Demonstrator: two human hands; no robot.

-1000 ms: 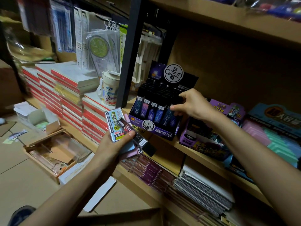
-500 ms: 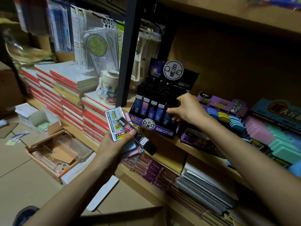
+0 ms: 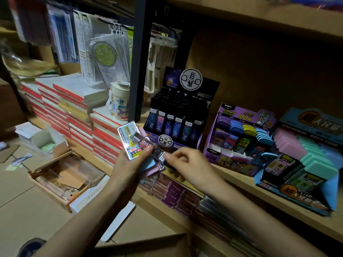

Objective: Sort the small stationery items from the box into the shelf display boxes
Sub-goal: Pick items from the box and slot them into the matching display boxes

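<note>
Pinching the near end of a slim black plastic lead case [image 3: 142, 142], thumb and forefinger of the right hand [image 3: 189, 164] look set to draw it from the fan of flat cases [image 3: 128, 140] gripped in the left hand [image 3: 130, 164]; sorting is mid-pick; next, slide it free without dragging its neighbours, then slot it upright into the black-and-purple cardboard display box [image 3: 182, 145] just behind, on the wooden shelf [image 3: 278, 210].

At the centre of the frame the left hand [image 3: 130, 164] grips a fan of flat lead cases [image 3: 128, 140], thumb on top. Just right of it, the right hand [image 3: 189, 164] pinches the lower end of the dark case [image 3: 146, 145] in that fan. Behind them on the shelf [image 3: 259, 204] stand a black display box [image 3: 185, 145], a purple display box [image 3: 241, 114] and, far right, a blue display box [image 3: 297, 197].
</note>
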